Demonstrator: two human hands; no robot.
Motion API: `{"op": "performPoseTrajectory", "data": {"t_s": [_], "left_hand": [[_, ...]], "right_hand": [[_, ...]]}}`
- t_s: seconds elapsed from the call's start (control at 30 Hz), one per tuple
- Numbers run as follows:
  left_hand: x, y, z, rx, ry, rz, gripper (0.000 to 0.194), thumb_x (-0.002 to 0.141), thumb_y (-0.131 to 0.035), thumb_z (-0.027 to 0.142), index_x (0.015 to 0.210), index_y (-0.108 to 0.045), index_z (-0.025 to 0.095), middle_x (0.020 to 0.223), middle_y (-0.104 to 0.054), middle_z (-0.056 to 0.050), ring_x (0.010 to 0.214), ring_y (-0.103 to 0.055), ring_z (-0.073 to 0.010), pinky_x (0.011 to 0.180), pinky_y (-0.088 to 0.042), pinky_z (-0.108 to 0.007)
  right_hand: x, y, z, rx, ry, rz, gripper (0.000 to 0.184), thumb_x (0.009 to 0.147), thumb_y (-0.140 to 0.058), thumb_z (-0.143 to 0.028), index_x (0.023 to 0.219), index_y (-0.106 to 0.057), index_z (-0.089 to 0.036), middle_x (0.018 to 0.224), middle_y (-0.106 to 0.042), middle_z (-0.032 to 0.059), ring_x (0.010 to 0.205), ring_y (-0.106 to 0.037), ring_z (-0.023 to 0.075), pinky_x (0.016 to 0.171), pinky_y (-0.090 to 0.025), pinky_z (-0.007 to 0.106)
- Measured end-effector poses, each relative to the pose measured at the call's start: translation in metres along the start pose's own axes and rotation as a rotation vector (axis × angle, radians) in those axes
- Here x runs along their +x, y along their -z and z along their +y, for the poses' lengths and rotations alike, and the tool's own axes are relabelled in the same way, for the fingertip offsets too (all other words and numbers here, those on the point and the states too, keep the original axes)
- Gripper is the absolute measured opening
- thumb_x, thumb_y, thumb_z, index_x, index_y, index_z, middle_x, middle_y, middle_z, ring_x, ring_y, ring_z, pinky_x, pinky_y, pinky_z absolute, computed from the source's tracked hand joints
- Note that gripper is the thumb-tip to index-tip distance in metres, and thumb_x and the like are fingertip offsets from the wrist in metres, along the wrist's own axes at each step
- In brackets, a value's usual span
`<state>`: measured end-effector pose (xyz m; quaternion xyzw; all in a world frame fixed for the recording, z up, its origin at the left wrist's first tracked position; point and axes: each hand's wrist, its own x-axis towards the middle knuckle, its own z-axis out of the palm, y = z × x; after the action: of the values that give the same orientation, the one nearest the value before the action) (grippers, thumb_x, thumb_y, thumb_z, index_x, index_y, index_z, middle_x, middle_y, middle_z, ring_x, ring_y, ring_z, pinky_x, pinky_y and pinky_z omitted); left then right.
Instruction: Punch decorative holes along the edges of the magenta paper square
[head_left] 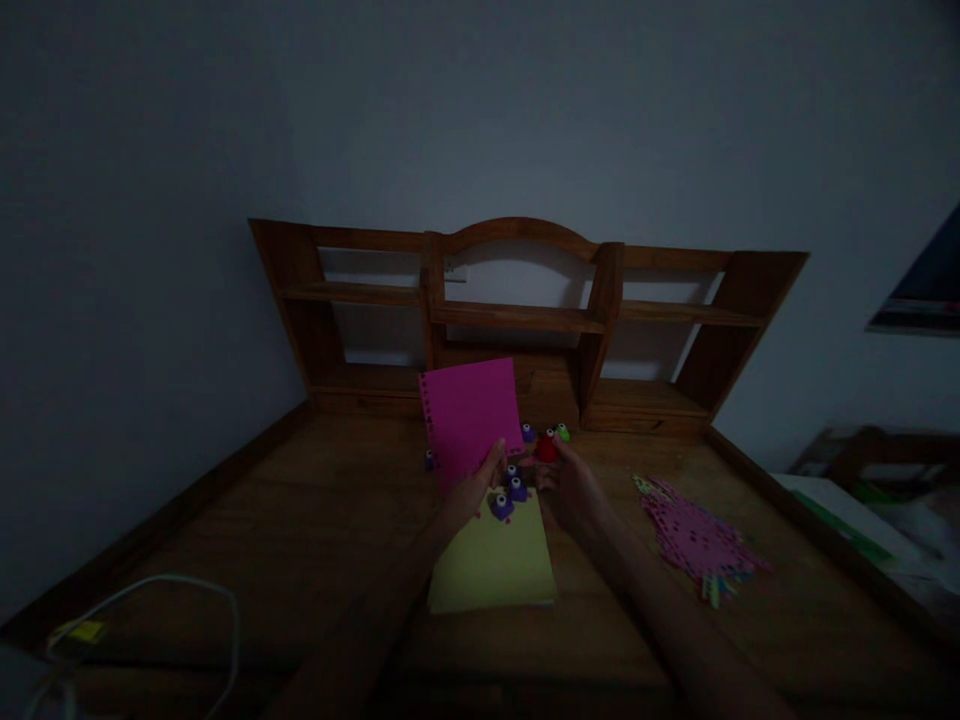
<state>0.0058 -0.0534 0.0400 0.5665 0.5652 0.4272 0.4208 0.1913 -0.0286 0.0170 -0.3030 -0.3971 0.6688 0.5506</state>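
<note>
With the yellow paper (495,565) as clock centre, the left hand (486,475) pinches the pink sheet (469,410) at eleven; the right hand (566,480), fingers curled closed, grips the red punch (547,448) at one; purple punches (502,506) sit at twelve, between the hands; pink strips (697,535) lie heaped at three

The pink sheet (469,410) and the yellow sheets (499,565) are showing matt, smooth paper; the table (315,530) is showing brown wood, faintly glossy, and the far shelf unit (517,318) is showing grained wood.
</note>
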Motion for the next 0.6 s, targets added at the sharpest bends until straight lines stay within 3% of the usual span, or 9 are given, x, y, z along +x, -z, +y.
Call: {"op": "performPoseTrajectory", "data": {"t_s": [0.37,0.5,0.6], "left_hand": [[0.008,-0.003,-0.011,0.046,-0.104,-0.011,0.058,0.085,-0.033,0.073,0.063,-0.051,0.023,0.065,-0.057,-0.001,0.068,-0.056,-0.0194,0.072,-0.045,-0.031],[0.008,-0.003,-0.013,0.065,-0.030,0.030,0.059,0.081,-0.038,0.076,0.062,-0.050,0.021,0.063,-0.055,-0.001,0.062,-0.054,-0.0181,0.061,-0.044,-0.028],[0.008,-0.004,-0.016,0.069,0.020,-0.011,0.060,0.079,-0.039,0.078,0.064,-0.053,0.021,0.064,-0.057,-0.001,0.061,-0.055,-0.0184,0.053,-0.040,-0.026]], "right_hand": [[-0.007,-0.007,-0.006,0.027,0.062,0.021,0.031,0.079,-0.071,-0.051,0.091,-0.070,-0.023,0.084,-0.074,0.0056,0.069,-0.066,0.0212,0.055,-0.049,0.031],[-0.010,-0.008,-0.007,0.004,0.052,-0.010,0.031,0.079,-0.071,-0.049,0.093,-0.070,-0.022,0.084,-0.074,0.0056,0.073,-0.067,0.0227,0.059,-0.050,0.033],[-0.008,-0.008,-0.006,0.000,0.059,-0.005,0.029,0.079,-0.071,-0.049,0.091,-0.071,-0.022,0.082,-0.074,0.0059,0.073,-0.068,0.0233,0.058,-0.050,0.033]]}}
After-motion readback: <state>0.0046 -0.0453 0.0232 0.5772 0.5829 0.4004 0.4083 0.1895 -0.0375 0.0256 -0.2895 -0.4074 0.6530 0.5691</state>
